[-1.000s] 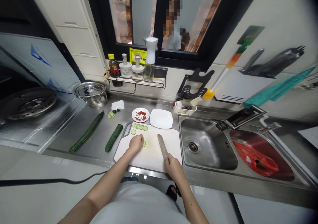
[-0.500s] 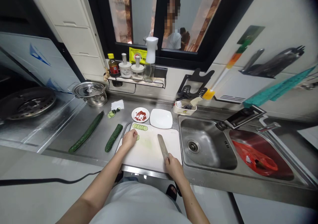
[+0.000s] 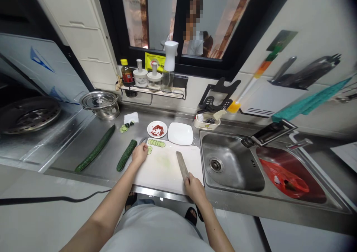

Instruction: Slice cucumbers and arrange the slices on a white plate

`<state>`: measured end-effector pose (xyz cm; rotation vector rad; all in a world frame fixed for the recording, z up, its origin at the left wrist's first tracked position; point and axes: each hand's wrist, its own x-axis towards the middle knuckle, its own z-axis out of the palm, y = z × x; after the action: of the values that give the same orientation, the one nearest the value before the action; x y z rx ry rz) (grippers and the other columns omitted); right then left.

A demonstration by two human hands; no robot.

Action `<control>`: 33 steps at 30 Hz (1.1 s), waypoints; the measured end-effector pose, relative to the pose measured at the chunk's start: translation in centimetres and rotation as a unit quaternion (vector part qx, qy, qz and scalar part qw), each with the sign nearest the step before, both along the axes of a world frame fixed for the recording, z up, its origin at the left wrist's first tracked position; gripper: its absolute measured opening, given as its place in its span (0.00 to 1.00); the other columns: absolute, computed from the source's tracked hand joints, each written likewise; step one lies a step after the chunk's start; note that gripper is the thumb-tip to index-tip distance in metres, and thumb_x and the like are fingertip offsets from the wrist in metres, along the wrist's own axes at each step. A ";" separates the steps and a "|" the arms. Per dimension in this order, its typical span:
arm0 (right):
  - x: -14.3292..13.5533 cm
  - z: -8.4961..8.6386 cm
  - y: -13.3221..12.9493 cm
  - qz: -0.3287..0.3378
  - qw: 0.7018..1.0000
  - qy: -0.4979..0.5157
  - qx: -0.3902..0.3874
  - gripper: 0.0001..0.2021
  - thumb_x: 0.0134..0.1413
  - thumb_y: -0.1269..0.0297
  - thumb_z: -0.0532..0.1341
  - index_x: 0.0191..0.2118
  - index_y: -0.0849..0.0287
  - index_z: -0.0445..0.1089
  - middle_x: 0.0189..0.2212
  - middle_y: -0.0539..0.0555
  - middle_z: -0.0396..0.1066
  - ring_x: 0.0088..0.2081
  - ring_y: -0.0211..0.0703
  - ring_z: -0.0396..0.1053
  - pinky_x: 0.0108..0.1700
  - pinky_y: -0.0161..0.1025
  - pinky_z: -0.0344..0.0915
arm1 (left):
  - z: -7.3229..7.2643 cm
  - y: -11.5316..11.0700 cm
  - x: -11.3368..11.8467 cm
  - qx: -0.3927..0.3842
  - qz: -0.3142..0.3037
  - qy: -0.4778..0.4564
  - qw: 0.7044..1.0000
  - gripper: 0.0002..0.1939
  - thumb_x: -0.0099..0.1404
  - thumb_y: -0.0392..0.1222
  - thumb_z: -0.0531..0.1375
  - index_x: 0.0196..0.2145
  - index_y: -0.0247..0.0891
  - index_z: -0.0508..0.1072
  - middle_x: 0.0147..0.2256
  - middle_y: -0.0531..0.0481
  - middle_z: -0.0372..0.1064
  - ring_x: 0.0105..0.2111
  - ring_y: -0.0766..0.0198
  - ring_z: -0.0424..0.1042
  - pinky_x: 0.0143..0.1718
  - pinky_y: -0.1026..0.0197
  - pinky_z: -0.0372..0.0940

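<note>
My left hand (image 3: pixel 140 153) is at the left edge of the white cutting board (image 3: pixel 175 177), its fingers curled together at a cucumber slice (image 3: pixel 150 150). Just behind that slice, an overlapping row of cucumber slices (image 3: pixel 156 143) lies along the board's back left edge. In my right hand (image 3: pixel 194 187) is the handle of a kitchen knife (image 3: pixel 182 165), its blade pointing away from me over the right half of the board. A short cucumber (image 3: pixel 126 155) lies left of the board, with a longer whole cucumber (image 3: pixel 95 149) farther left.
Behind the board stand a plate of chopped red pieces (image 3: pixel 150 133) and a white square plate (image 3: pixel 180 133). Cucumber scraps (image 3: pixel 124 128) lie near a lidded steel pot (image 3: pixel 100 105). To the right is a double sink (image 3: pixel 232 166) with a red plastic bag (image 3: pixel 287 179) in its far basin.
My left hand has moved left and slightly back, and the cucumber slice at its fingertips has shifted with it toward the row. My right hand and the knife have barely moved.
</note>
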<state>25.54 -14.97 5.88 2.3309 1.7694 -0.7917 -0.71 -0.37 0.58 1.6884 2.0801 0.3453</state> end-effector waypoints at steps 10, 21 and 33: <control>0.2 -0.3 0.0 -0.008 1.000 0.008 0.003 0.15 0.64 0.62 0.45 0.47 0.60 0.65 0.40 0.58 0.74 0.41 0.42 0.70 0.35 0.35 0.55 | 0.1 -0.8 0.3 0.023 -0.031 0.086 0.996 0.11 0.64 0.43 0.54 0.37 0.41 0.75 0.42 0.43 0.72 0.46 0.53 0.69 0.45 0.59 0.61; 0.1 -0.6 0.0 -0.011 1.000 0.010 0.001 0.15 0.64 0.62 0.44 0.46 0.59 0.66 0.39 0.59 0.74 0.41 0.43 0.71 0.36 0.35 0.56 | 0.5 0.0 3.6 0.050 -0.076 0.012 0.996 0.13 0.63 0.41 0.55 0.44 0.41 0.75 0.44 0.45 0.71 0.47 0.55 0.67 0.50 0.56 0.59; -0.3 -0.2 -0.1 -0.014 1.000 0.009 -0.005 0.15 0.64 0.62 0.44 0.47 0.59 0.65 0.39 0.59 0.74 0.41 0.45 0.71 0.37 0.36 0.57 | 1.2 2.5 6.9 0.027 -0.165 0.061 0.984 0.18 0.66 0.42 0.53 0.52 0.44 0.70 0.47 0.41 0.67 0.50 0.53 0.64 0.51 0.54 0.54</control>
<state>25.29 -15.10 5.73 2.3542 1.7388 -0.8269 6.16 2.11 1.80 2.0924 1.8407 0.1991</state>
